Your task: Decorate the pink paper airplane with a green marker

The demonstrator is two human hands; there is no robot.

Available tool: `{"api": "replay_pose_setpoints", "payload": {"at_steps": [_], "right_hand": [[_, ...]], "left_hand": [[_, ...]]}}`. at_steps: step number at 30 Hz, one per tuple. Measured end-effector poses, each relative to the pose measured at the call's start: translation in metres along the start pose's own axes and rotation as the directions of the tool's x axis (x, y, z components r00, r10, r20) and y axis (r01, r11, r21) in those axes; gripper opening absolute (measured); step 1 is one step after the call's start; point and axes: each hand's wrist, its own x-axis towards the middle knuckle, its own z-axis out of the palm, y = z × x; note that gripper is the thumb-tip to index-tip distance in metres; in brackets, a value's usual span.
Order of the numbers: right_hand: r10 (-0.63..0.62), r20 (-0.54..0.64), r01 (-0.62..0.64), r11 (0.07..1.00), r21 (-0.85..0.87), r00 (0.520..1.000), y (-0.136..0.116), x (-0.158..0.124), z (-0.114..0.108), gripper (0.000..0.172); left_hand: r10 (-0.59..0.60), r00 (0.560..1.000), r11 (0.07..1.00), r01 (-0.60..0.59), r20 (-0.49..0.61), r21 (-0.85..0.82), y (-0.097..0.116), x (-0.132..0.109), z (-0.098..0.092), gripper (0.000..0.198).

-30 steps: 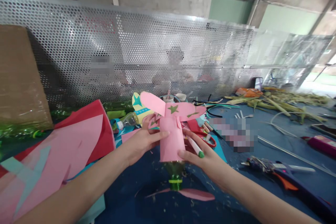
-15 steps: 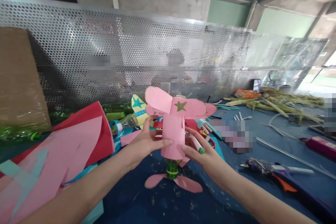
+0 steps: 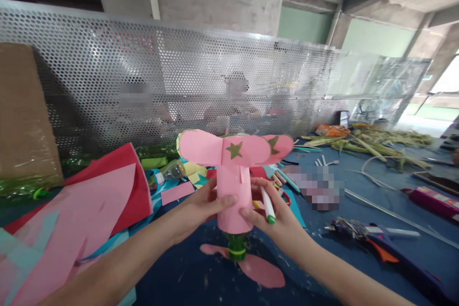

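A toy plane [image 3: 234, 201] made from a green plastic bottle wrapped in pink paper stands nose down between my hands. Rounded pink wings [image 3: 247, 148] with dark green stars spread across its upper part. At the bottle's green neck [image 3: 236, 247] sits a pink paper propeller [image 3: 263, 271]. My left hand [image 3: 211, 201] grips the body from the left, thumb across its front. From the right, my right hand [image 3: 272, 205] closes round the body, and a white marker [image 3: 267, 204] with a green end is tucked between its fingers. Some fingertips are hidden behind the plane.
Red and pink paper sheets [image 3: 107, 201] lie at left, near a cardboard panel [image 3: 28, 114]. Behind stands a perforated metal screen [image 3: 193, 67], with people beyond it. At right lie a glue gun [image 3: 390, 248], a magenta box [image 3: 433, 201] and dry husks [image 3: 387, 141].
The plane has come slightly lower and its wings have tilted. Its propeller has turned to a different angle. Both hands keep their hold, and the camera view has shifted slightly.
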Motion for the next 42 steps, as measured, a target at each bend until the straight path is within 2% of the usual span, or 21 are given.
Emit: {"api": "replay_pose_setpoints", "payload": {"at_steps": [5, 10, 12, 17, 20, 24, 29, 34, 37, 42], "right_hand": [[-0.011, -0.036, 0.008, 0.996, -0.086, 0.999, -0.002, -0.001, -0.004, 0.04], [-0.023, -0.035, 0.019, 0.994, -0.106, 0.999, 0.004, 0.0, -0.007, 0.037], [-0.052, -0.056, 0.045, 0.992, -0.12, 0.997, 0.008, 0.003, -0.008, 0.039], [-0.081, -0.075, 0.069, 0.987, -0.147, 0.994, 0.012, 0.009, -0.01, 0.048], [-0.09, -0.068, 0.078, 0.983, -0.165, 0.994, 0.014, 0.011, -0.012, 0.047], [-0.099, -0.057, 0.085, 0.974, -0.212, 0.993, 0.019, 0.011, -0.014, 0.046], [-0.07, 0.007, 0.069, 0.969, -0.238, 0.998, 0.017, 0.009, -0.015, 0.046], [-0.058, 0.073, 0.075, 0.962, -0.262, 0.996, 0.015, 0.005, -0.014, 0.045], [-0.078, 0.114, 0.111, 0.943, -0.315, 0.99, 0.021, 0.003, -0.015, 0.047], [-0.095, 0.145, 0.144, 0.911, -0.386, 0.985, 0.025, 0.001, -0.016, 0.055]], "left_hand": [[-0.056, 0.998, 0.995, 0.052, -0.042, -0.082, -0.001, 0.003, -0.006, 0.068], [-0.029, 0.999, 0.993, 0.026, -0.026, -0.112, -0.003, 0.007, -0.014, 0.065], [-0.014, 1.0, 0.998, 0.012, -0.028, -0.064, -0.002, 0.006, -0.013, 0.069], [0.095, 0.984, 0.991, -0.079, -0.151, 0.109, 0.001, 0.005, -0.008, 0.074], [0.201, 0.966, 0.969, -0.171, -0.164, 0.179, -0.001, 0.006, -0.009, 0.061], [0.222, 0.965, 0.956, -0.188, -0.141, 0.224, -0.006, 0.007, -0.013, 0.048], [0.296, 0.933, 0.939, -0.245, -0.206, 0.241, -0.006, 0.007, -0.008, 0.057], [0.212, 0.946, 0.977, -0.197, -0.244, 0.083, -0.006, 0.007, -0.004, 0.062], [0.188, 0.946, 0.982, -0.178, -0.264, 0.064, -0.007, 0.006, -0.004, 0.063], [0.262, 0.946, 0.963, -0.243, -0.193, 0.117, -0.008, 0.001, 0.002, 0.055]]}}
